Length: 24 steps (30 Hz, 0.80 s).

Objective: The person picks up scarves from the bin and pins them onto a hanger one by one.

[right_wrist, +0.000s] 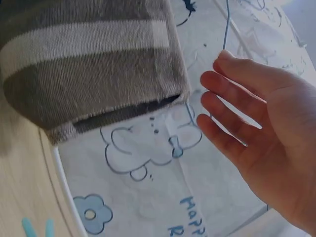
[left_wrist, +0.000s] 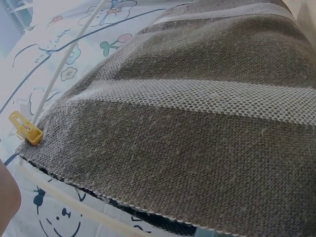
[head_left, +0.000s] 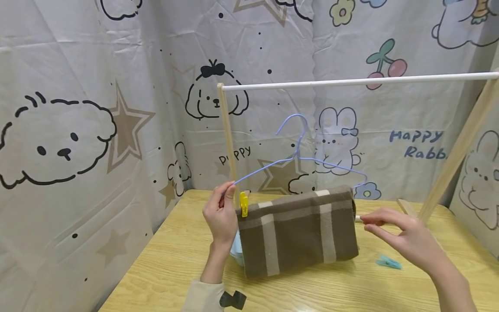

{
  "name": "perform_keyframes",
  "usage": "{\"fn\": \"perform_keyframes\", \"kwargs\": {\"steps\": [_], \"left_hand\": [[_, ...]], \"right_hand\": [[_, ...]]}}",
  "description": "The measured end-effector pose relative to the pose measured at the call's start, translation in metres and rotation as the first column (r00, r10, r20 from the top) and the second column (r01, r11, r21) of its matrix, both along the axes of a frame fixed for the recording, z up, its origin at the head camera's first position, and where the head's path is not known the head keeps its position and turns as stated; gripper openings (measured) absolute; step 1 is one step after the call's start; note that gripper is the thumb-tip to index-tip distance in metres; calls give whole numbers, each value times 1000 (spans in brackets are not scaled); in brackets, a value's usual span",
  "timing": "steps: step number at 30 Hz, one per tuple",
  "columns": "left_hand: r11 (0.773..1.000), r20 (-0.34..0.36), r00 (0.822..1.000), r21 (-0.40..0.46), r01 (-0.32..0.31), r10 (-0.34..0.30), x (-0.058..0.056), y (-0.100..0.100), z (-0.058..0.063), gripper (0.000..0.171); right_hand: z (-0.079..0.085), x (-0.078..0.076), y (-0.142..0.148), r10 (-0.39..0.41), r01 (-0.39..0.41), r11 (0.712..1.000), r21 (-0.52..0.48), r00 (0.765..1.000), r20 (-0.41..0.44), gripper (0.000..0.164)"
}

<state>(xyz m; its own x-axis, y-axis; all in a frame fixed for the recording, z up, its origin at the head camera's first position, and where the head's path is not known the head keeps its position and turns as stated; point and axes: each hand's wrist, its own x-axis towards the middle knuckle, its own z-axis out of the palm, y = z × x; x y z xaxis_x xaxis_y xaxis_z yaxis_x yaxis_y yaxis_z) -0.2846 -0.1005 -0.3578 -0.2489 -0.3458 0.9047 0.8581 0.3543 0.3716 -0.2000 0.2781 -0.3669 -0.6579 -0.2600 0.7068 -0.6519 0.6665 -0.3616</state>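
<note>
The left grip (head_left: 221,216) pinched 1 end of the blue hanger (head_left: 298,152) above the worktop (head_left: 312,297); the brown banded cloth (head_left: 298,236) hung folded from it, 1 yellow clip (head_left: 244,204) at its upper corner. The right grip (head_left: 407,237), fingers loosely bent, held nothing, near the cloth's right edge.

The head camera looks forward and down across the yellowish wood-grain surface (head_left: 175,242) toward the white cartoon-printed fabric curtain (head_left: 167,78). The left wrist camera faces the brown, pale-striped folded cloth (head_left: 298,234) very closely; the right one, tilted, sees its end beside the right hand (right_wrist: 279,121). All three share the cloth.
</note>
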Motion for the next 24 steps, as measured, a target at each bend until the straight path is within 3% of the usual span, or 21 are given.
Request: {"fn": "perform_keyframes", "kwargs": {"steps": [9, 13, 17, 21, 24], "left_hand": [[1000, 8, 1000, -1, -8, 8, 2, 2, 0, 15], [1000, 18, 1000, 4, -4, 4, 2, 1, 0, 15], [1000, 24, 1000, 8, 3, -3, 3, 2, -1, 15], [1000, 31, 999, 6, 7, -7, 3, 3, -1, 13], [1000, 31, 999, 8, 11, -11, 3, 4, 0, 12]], "right_hand": [[-16, -5, 23, -32, 25, 998, 66, 994, 107, 33], [-26, -10, 32, -90, 67, 991, 114, 972, 217, 22], [-39, -17, 46, -70, 19, 990, 140, 925, 373, 14], [-54, -24, 60, -25, -56, 989, 139, 850, 525, 16], [-65, -28, 68, -29, -71, 986, 148, 814, 580, 20]]}}
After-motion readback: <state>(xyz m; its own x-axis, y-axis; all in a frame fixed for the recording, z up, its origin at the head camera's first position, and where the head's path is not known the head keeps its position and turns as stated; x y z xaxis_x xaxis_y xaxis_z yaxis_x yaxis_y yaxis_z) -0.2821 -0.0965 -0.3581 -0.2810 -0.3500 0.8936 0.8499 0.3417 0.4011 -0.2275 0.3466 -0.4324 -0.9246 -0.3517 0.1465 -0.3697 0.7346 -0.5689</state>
